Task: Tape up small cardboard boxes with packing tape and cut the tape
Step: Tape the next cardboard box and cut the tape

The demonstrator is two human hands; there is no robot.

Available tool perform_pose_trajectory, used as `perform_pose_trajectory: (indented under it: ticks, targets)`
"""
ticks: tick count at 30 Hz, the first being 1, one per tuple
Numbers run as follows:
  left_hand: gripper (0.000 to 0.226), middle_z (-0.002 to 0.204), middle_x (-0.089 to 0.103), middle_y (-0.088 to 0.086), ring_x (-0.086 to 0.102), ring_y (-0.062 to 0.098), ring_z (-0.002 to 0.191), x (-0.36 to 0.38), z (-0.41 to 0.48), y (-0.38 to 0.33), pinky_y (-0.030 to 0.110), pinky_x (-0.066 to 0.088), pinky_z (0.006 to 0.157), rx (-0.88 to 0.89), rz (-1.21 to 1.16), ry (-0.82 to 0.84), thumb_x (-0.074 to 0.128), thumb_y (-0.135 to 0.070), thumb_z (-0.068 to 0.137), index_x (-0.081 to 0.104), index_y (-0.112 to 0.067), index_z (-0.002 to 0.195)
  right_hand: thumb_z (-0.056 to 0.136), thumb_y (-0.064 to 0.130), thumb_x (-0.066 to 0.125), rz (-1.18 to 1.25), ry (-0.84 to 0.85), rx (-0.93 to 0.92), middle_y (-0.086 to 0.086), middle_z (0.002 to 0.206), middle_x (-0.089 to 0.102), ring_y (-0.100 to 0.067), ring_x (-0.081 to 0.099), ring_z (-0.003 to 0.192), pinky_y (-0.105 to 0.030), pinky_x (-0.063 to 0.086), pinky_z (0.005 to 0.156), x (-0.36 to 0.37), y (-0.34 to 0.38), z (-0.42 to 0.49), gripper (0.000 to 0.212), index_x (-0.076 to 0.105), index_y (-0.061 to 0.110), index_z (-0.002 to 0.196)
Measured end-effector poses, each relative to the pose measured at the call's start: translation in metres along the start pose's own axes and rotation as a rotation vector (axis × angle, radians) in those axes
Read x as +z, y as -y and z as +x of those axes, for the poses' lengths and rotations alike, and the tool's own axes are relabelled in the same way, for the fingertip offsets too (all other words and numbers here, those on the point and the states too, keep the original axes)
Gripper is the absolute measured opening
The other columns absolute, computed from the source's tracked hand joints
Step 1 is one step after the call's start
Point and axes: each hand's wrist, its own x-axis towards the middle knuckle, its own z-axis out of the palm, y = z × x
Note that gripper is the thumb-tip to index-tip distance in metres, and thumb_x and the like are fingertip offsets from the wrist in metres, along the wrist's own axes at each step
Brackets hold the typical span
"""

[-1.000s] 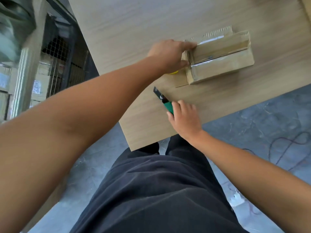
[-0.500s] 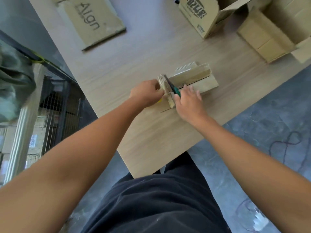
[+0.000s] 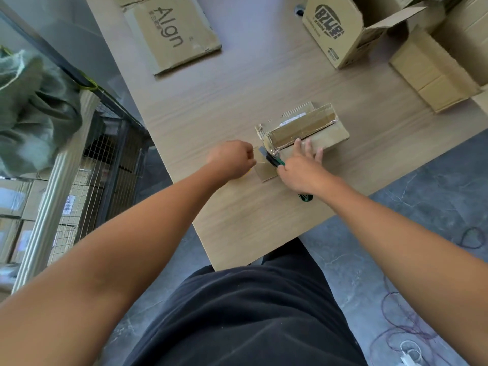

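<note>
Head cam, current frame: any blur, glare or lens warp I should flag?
Head view: left hand, right hand, knife and small box are fairly sharp. Head view: tape on the box throws glare. Head view: green sack at the left margin is smeared. Head view: wide-angle warp, forearms balloon near the bottom, table edges splay.

Both of your arms are bare along all that shows of them: your left arm (image 3: 118, 260) looms broad and close to the camera across the lower left, and your right arm (image 3: 396, 233) comes in from the lower right. Your left hand (image 3: 232, 159) and right hand (image 3: 298, 173) are bare too. Over your lap and legs you wear a black garment (image 3: 250, 318) of plain matt cloth, creased into soft folds near the waist. Whether it is trousers or shorts cannot be told from this view.
</note>
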Motion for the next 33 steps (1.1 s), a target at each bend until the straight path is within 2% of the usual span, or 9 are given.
perform_pose_trajectory:
  ticks: [7,10,13,16,20,23,27,30,33]
  targets:
    - [0.016,0.116,0.060,0.003,0.062,0.035,0.101,0.008,-0.013,0.007,0.036,0.043,0.072,0.034,0.262,-0.058,0.050,-0.033,0.100,0.064,-0.027,0.104,0.104,0.039,0.031,-0.111,0.171,-0.066,-0.016,0.162,-0.031,-0.042,-0.031,0.147,-0.064,-0.006,0.121,-0.008,0.003,-0.003,0.060,0.034,0.004,0.153]
    - [0.018,0.120,0.061,0.009,0.062,0.038,0.109,-0.007,-0.017,0.035,0.041,0.048,0.081,-0.115,0.335,-0.052,0.050,-0.022,0.100,0.062,-0.018,0.114,0.105,0.039,0.034,-0.162,0.202,-0.139,-0.016,0.159,-0.036,-0.040,-0.036,0.145,-0.064,-0.006,0.120,-0.003,-0.010,-0.007,0.055,0.050,0.000,0.140]
    - [0.020,0.119,0.065,0.008,0.061,0.036,0.107,-0.024,-0.020,0.063,0.040,0.047,0.084,-0.092,0.232,-0.046,0.053,-0.035,0.100,0.063,-0.018,0.105,0.104,0.042,0.041,0.012,0.200,-0.271,-0.005,0.164,-0.030,-0.024,-0.032,0.149,-0.059,-0.001,0.123,-0.004,-0.033,-0.008,0.045,0.067,0.006,0.098]
    - [0.012,0.137,0.062,-0.010,0.059,0.024,0.119,-0.034,-0.017,0.046,0.034,0.044,0.094,0.081,-0.056,-0.049,0.056,-0.037,0.097,0.059,-0.026,0.097,0.100,0.050,0.054,0.265,0.154,-0.342,0.007,0.167,-0.020,-0.010,-0.023,0.152,-0.046,0.010,0.124,-0.003,-0.050,-0.013,0.042,0.067,0.010,0.105]
    - [0.010,0.141,0.055,-0.026,0.064,0.003,0.089,-0.037,0.001,0.017,0.023,0.048,0.068,0.138,-0.480,0.084,0.056,-0.025,0.094,0.057,-0.027,0.085,0.095,0.040,0.067,0.476,-0.070,-0.446,0.004,0.168,0.014,0.000,0.001,0.153,-0.033,0.015,0.124,0.020,-0.063,-0.013,0.041,0.063,0.015,0.127]
    - [0.010,0.133,0.063,-0.021,0.065,0.036,0.088,-0.025,0.003,0.010,0.026,0.046,0.053,0.100,-0.677,0.278,0.050,-0.021,0.086,0.058,-0.024,0.080,0.087,0.037,0.077,0.725,-0.485,-0.281,-0.008,0.154,0.036,-0.018,0.029,0.148,-0.032,0.026,0.121,0.045,-0.048,-0.012,0.065,0.053,0.004,0.138]
    - [0.018,0.120,0.070,-0.017,0.063,0.042,0.085,-0.003,-0.012,0.006,0.030,0.048,0.054,0.058,-0.807,0.309,0.044,-0.023,0.077,0.060,-0.016,0.083,0.076,0.038,0.087,0.695,-0.705,-0.123,-0.020,0.153,0.027,-0.034,0.026,0.145,-0.018,0.019,0.112,0.071,-0.021,-0.007,0.060,0.056,-0.001,0.110]
    - [0.022,0.105,0.073,-0.018,0.060,0.023,0.070,0.008,-0.024,0.002,0.027,0.044,0.048,0.014,-0.875,0.274,0.042,-0.026,0.074,0.061,-0.016,0.082,0.078,0.031,0.086,0.587,-0.767,-0.178,-0.023,0.152,0.032,-0.039,0.030,0.146,-0.034,0.035,0.112,0.079,-0.022,-0.006,0.049,0.056,0.000,0.103]
    - [0.020,0.116,0.069,0.012,0.058,0.028,0.068,0.020,-0.035,-0.001,0.023,0.041,0.040,-0.013,-0.910,0.235,0.043,-0.026,0.073,0.061,-0.020,0.078,0.078,0.025,0.085,0.460,-0.737,-0.244,-0.023,0.153,0.035,-0.039,0.032,0.147,-0.044,0.049,0.100,0.075,-0.030,-0.005,0.042,0.059,0.000,0.098]
